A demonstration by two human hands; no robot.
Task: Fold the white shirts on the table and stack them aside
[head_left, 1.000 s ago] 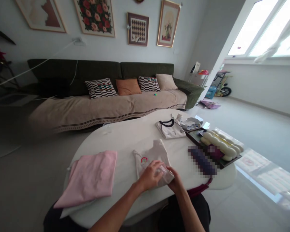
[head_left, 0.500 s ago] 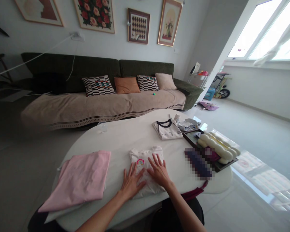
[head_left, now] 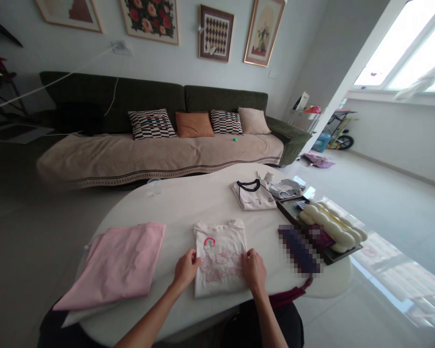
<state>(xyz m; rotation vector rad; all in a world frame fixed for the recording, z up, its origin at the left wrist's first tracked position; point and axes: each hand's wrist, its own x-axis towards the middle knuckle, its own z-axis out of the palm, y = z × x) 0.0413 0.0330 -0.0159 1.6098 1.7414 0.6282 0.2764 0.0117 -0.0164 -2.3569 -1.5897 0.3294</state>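
A folded white T-shirt [head_left: 219, 251] with a rainbow and pink print lies flat near the front edge of the white oval table [head_left: 188, 203]. My left hand [head_left: 186, 268] grips its left edge, fingers curled on the cloth. My right hand [head_left: 254, 268] grips its right edge the same way. A folded pink garment [head_left: 116, 266] lies to the left. A folded white shirt with a dark collar [head_left: 254, 194] lies farther back on the right.
A dark tray [head_left: 333, 253] with a cream wavy object [head_left: 331, 223] sits at the table's right end, beside a blurred patch. A clear cup [head_left: 154, 186] stands at the far left edge. A long sofa [head_left: 159, 150] with cushions lies behind the table.
My hands folded the white shirt, pressed it flat with open palms, then slid apart to its left and right edges and closed on them.
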